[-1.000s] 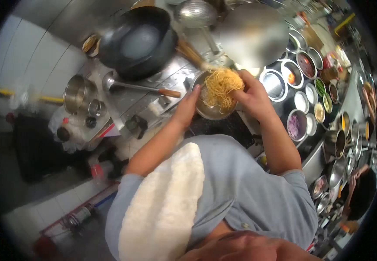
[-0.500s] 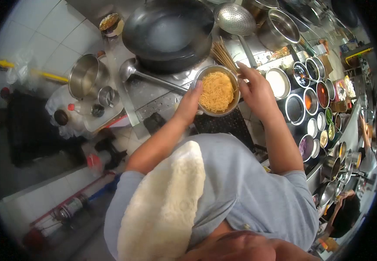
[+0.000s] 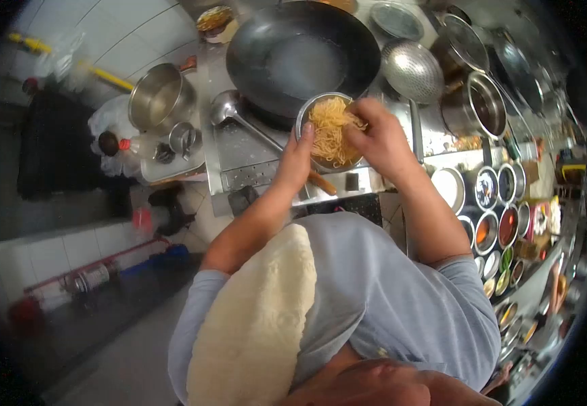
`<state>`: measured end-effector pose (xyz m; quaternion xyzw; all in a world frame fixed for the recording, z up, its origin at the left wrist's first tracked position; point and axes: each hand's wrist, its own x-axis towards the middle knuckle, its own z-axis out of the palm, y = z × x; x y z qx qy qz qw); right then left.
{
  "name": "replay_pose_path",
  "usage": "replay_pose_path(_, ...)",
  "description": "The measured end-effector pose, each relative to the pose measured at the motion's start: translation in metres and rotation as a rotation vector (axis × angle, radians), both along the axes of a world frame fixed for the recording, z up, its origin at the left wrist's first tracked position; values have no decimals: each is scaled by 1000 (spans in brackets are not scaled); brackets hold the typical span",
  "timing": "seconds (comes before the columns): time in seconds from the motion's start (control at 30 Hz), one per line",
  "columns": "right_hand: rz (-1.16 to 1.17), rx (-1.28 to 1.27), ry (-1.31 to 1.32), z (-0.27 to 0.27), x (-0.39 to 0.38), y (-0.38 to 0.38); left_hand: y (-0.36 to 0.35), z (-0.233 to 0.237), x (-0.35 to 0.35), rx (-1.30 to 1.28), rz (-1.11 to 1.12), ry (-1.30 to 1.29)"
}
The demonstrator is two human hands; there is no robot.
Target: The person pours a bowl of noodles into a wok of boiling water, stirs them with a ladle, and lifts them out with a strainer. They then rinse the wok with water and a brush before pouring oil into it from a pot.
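Observation:
My left hand (image 3: 296,161) grips the side of a round metal bowl (image 3: 301,116), its thumb over the rim. Thin yellow noodles (image 3: 330,139) fill the bowl. The fingers of my right hand (image 3: 381,139) are closed on a clump of them at the bowl's right side. Just beyond the bowl sits a large black wok (image 3: 300,64) on the stove. A steel ladle (image 3: 227,108) lies left of the bowl, its handle running toward my left hand. Below the bowl, the end of a wooden handle (image 3: 322,183) shows.
A perforated strainer (image 3: 412,71) and a steel pot (image 3: 483,105) stand right of the wok. Several containers of sauces and ingredients (image 3: 486,230) line the right. At left are a metal pot (image 3: 161,98) and a tray (image 3: 165,172). Another person's arm (image 3: 556,287) shows far right.
My right hand has moved from the bowl's rim into the noodles and closed on some. The bowl now appears nearer the wok, and the whole view has shifted.

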<state>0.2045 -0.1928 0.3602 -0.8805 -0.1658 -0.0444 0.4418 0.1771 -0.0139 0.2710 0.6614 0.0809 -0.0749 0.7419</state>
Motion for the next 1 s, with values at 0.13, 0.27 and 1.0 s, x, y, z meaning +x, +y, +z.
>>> replay_pose_path(0.13, 77, 68, 157, 12, 30, -10, 4, 6, 18, -63, 114, 31)
replay_pose_path(0.27, 95, -337, -17, 13, 45, 4, 1, 14, 30, 95, 146, -23)
replay_pose_path(1.0, -108, 103, 241, -43, 92, -76, 47, -40, 177, 870, 262, -172)
